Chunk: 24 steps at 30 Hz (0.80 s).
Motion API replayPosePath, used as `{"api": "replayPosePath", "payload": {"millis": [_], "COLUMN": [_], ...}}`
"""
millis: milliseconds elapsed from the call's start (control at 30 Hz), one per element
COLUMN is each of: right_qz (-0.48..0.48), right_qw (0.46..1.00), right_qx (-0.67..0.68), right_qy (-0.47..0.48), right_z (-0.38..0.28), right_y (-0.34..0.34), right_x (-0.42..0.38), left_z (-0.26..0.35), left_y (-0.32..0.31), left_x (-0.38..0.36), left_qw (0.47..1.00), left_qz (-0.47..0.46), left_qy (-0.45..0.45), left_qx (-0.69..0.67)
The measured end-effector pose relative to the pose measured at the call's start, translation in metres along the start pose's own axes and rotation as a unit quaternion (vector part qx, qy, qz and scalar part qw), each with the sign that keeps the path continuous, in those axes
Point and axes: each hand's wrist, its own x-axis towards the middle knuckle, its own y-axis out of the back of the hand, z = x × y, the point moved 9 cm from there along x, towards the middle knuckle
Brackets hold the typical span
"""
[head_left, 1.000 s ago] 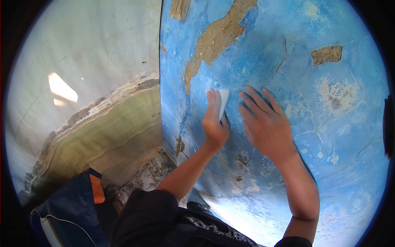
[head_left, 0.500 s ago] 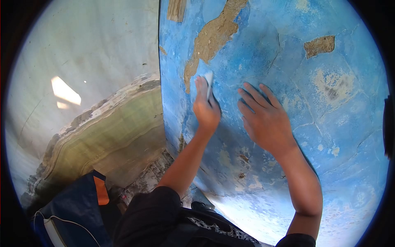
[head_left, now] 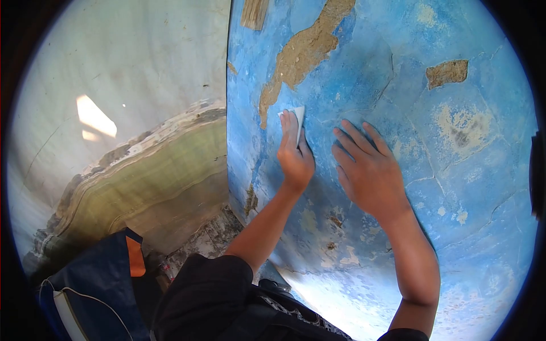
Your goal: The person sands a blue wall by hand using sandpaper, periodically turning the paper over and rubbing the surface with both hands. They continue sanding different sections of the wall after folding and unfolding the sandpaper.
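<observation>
My left hand (head_left: 296, 158) presses a small folded white sheet (head_left: 300, 116) against the worn blue wall (head_left: 352, 85). Its fingers lie along the sheet, which sticks out past the fingertips and toward the thumb. What the sheet is made of cannot be told. Just up and left of that hand is a long brown patch (head_left: 307, 48) where the paint and plaster are gone. To the right, my right hand (head_left: 372, 173) rests flat on the blue surface, fingers spread, holding nothing.
A pale, stained wall (head_left: 153, 51) meets the blue one at a corner on the left. A dark blue bag (head_left: 99, 273) with an orange panel stands at lower left. Cracks, a small brown patch (head_left: 447, 74) and a wooden piece (head_left: 254, 12) mark the blue wall.
The view has shifted a little, so the wall appears lower and further right. More of the white sheet shows beside my left fingers. My right hand stays flat on the wall.
</observation>
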Motion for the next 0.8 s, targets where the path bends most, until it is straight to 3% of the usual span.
{"api": "replayPosePath", "payload": {"millis": [200, 267, 400, 467, 600, 667, 800], "right_qz": [-0.001, -0.002, 0.002, 0.001, 0.008, 0.005, -0.002], "right_qw": [1.000, 1.000, 1.000, 1.000, 1.000, 1.000, 1.000], "right_qx": [0.001, 0.002, 0.007, 0.013, 0.014, 0.010, 0.009], "right_qy": [-0.002, -0.001, 0.000, 0.002, 0.015, 0.017, 0.016], "right_z": [0.001, 0.000, 0.000, 0.001, 0.001, 0.000, -0.002], "right_y": [0.000, 0.000, 0.001, 0.001, -0.001, -0.002, -0.002], "right_x": [-0.001, -0.001, 0.000, 0.001, 0.002, 0.001, 0.001], "left_z": [0.008, -0.009, 0.003, 0.014, 0.002, -0.007, 0.007], "left_y": [0.003, 0.004, 0.007, 0.012, 0.008, 0.003, 0.005], "left_x": [-0.021, 0.014, 0.003, -0.040, -0.034, 0.013, 0.011], "left_qw": [0.998, 0.999, 1.000, 0.998, 0.994, 0.999, 1.000], "left_qz": [-0.054, -0.004, 0.008, -0.058, -0.082, -0.019, 0.025], "left_qy": [-0.026, 0.022, 0.011, -0.034, -0.066, 0.029, 0.018], "left_qx": [-0.037, -0.029, 0.020, -0.019, -0.008, -0.012, -0.002]}}
